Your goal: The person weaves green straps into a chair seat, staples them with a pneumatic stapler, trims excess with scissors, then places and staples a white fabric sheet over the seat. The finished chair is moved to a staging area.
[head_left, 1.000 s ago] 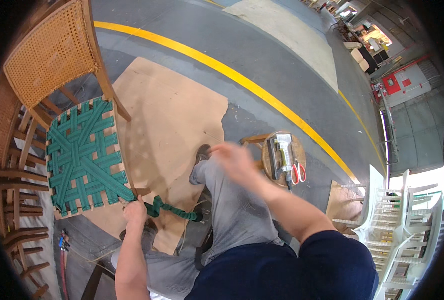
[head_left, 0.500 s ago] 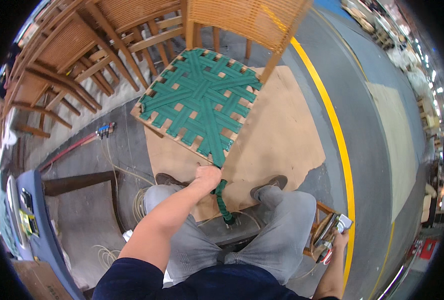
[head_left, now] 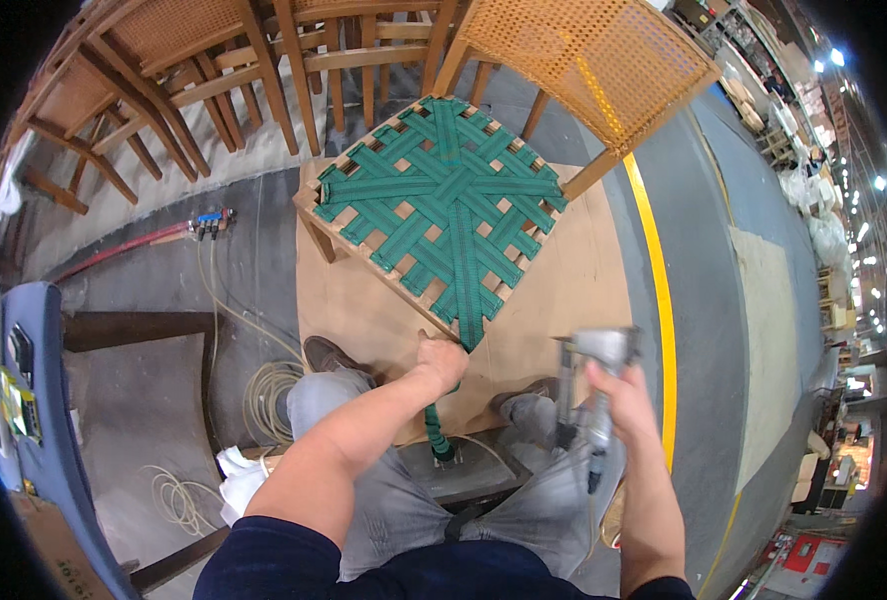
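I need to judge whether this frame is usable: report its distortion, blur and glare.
Head view: strong fisheye bending, the yellow floor line curves and black corners ring the picture. The green webbing on the chair seat is sharp. The right hand and its metal stapler are slightly motion-blurred; the left hand gripping the strap is clearer. Ceiling lamps at the right rim blow out.

Wooden chairs [head_left: 214,70] stacked behind; coiled hose [head_left: 269,400] on floor; yellow floor line [head_left: 664,330]; cardboard sheet [head_left: 574,290].

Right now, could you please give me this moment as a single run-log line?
left hand: grips green webbing strap at chair seat frame | right hand: holds pneumatic stapler, off the chair | seated worker
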A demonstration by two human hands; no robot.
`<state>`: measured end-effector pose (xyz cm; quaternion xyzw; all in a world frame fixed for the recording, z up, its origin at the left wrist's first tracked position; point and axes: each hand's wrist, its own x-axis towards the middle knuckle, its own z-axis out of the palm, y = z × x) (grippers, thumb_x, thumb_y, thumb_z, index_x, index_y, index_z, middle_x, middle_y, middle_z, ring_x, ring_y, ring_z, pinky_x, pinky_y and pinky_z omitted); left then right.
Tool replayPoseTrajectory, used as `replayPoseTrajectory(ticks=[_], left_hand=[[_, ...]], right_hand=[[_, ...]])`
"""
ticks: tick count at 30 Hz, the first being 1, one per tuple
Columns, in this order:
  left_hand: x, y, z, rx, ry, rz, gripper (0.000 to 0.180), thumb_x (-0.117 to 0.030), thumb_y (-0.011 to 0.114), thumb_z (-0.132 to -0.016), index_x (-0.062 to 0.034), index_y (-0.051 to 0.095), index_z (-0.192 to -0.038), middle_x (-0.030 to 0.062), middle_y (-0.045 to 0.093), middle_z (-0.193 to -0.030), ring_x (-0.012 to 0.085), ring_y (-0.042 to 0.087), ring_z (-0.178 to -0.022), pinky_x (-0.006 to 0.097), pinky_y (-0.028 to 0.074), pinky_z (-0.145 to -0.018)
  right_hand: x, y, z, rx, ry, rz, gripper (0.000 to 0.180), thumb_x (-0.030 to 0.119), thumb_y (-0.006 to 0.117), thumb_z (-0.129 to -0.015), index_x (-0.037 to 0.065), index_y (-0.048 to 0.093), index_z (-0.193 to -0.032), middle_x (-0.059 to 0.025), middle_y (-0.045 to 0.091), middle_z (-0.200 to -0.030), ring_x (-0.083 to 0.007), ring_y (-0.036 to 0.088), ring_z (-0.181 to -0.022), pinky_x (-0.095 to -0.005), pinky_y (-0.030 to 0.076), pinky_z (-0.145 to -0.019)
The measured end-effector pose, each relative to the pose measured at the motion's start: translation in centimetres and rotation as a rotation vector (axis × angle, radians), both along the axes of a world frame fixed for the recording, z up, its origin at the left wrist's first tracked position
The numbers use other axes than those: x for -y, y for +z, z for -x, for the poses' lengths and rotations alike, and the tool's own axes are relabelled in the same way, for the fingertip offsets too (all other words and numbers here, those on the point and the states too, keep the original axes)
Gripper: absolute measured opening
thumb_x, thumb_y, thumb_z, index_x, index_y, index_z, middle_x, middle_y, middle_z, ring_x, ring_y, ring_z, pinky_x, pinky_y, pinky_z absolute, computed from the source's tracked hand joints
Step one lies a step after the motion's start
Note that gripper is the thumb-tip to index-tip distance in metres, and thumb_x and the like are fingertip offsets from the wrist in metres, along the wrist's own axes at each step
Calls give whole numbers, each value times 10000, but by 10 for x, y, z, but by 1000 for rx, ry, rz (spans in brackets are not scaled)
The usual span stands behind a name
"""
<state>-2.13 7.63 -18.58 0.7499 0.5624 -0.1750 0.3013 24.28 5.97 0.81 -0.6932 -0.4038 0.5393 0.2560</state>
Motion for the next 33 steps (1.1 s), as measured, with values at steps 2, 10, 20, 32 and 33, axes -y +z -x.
replayPoseTrajectory(ticks=[2, 10, 20, 32, 33], left_hand=[[-2, 12, 3, 4, -82, 31, 362, -156, 529, -1047, -71, 743, -1326, 119, 754, -1328, 292, 715, -1236, 718, 297, -1203], [6, 5, 13, 74, 12, -98, 339, -153, 544, -1022, -61, 766, -1261, 145, 764, -1295, 334, 728, -1204, 721, 326, -1190], [4, 0, 16, 107, 64, -117, 361, -157, 513, -1034, -61, 768, -1270, 147, 772, -1276, 320, 742, -1186, 683, 313, -1213], [12, -10, 16, 165, 25, -197, 284, -157, 567, -1020, -84, 800, -1166, 116, 802, -1169, 305, 768, -1105, 729, 379, -1131], [12, -10, 14, 173, 4, -194, 280, -159, 570, -1018, -91, 803, -1158, 115, 805, -1154, 304, 771, -1095, 737, 386, -1109]], right_hand=[[-26, -24, 49, -96, 109, 60, 315, 275, 825, -951, 57, 688, -1132, -5, 677, -817, -124, 629, -690, -331, 508, -594], [-65, -63, 124, 14, 289, 99, 302, 254, 767, -1000, 18, 656, -1151, -41, 676, -860, -128, 609, -572, -314, 485, -488], [-63, -76, 137, 125, 307, 12, 315, 301, 802, -968, 0, 710, -985, -23, 629, -655, -130, 593, -491, -323, 453, -438], [-53, -78, 148, 133, 355, 47, 354, 319, 813, -957, -17, 703, -973, -35, 637, -637, -139, 616, -493, -316, 455, -442], [-51, -82, 146, 120, 338, 37, 353, 319, 814, -955, -15, 702, -968, -35, 637, -637, -139, 616, -493, -315, 455, -442]])
